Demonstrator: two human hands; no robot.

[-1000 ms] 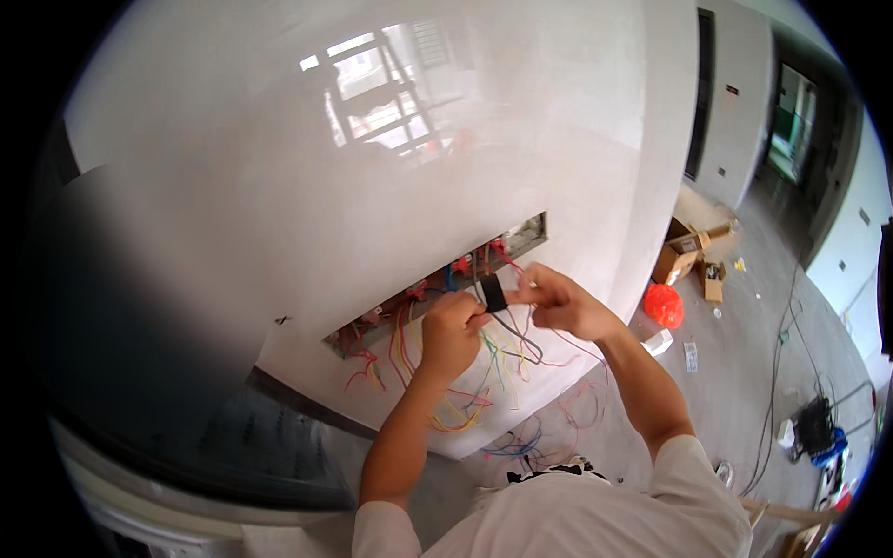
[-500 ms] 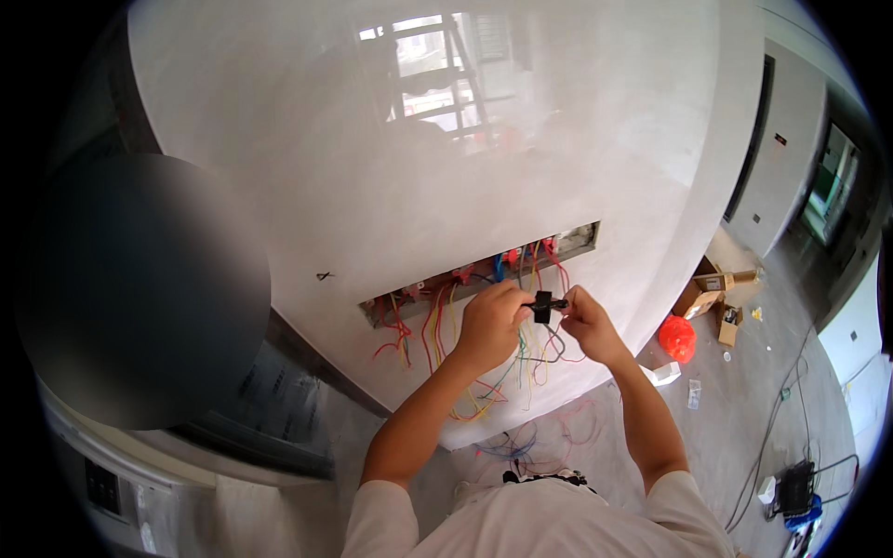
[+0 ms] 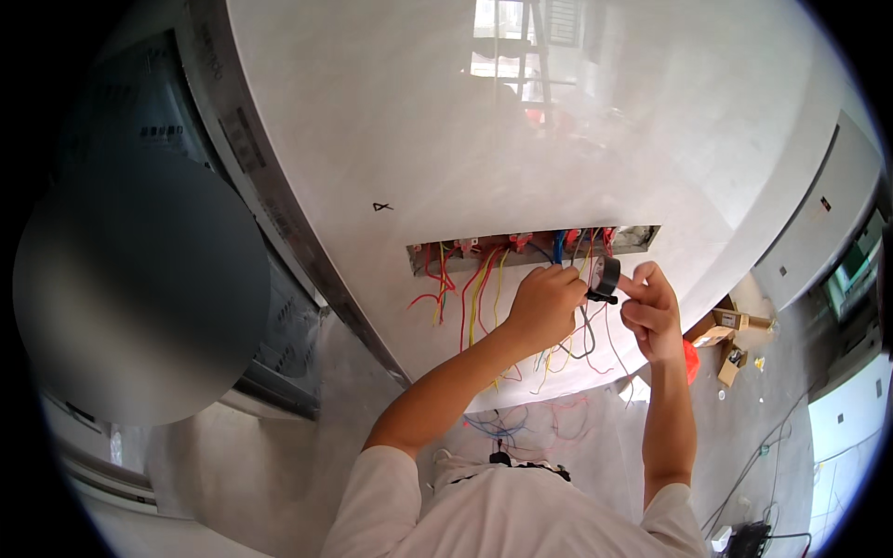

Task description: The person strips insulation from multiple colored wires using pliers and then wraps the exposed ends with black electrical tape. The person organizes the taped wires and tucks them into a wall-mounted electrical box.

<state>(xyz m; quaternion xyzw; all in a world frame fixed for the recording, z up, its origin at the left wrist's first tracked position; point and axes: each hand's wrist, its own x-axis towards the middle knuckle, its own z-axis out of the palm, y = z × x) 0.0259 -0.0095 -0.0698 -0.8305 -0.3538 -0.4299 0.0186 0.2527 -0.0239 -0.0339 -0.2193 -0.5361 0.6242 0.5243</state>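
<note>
My left hand (image 3: 547, 305) is closed, its fingertips pinching a short black piece (image 3: 602, 297) that looks like a wrapped wire end. A roll of black tape (image 3: 609, 275) stands on edge just above that piece. From the right, my right hand (image 3: 653, 312) reaches one finger to the roll's side, its other fingers partly curled and apart. A grey cable (image 3: 588, 346) loops below my hands. Behind them, red, yellow and blue wires (image 3: 481, 293) hang from a long slot (image 3: 535, 247) cut in the glossy pale wall.
Loose wires (image 3: 498, 426) lie on the floor below the wall. Cardboard boxes (image 3: 716, 327) and a red bag (image 3: 690, 361) sit to the right. Farther right run dark cables (image 3: 744, 484) on the floor. A large dark rounded shape (image 3: 139, 298) blocks the left side.
The view has shifted, so the wall slot sits farther right. The tape roll has turned to show its ring, and my right hand has gone from a pinch to fingers spread apart.
</note>
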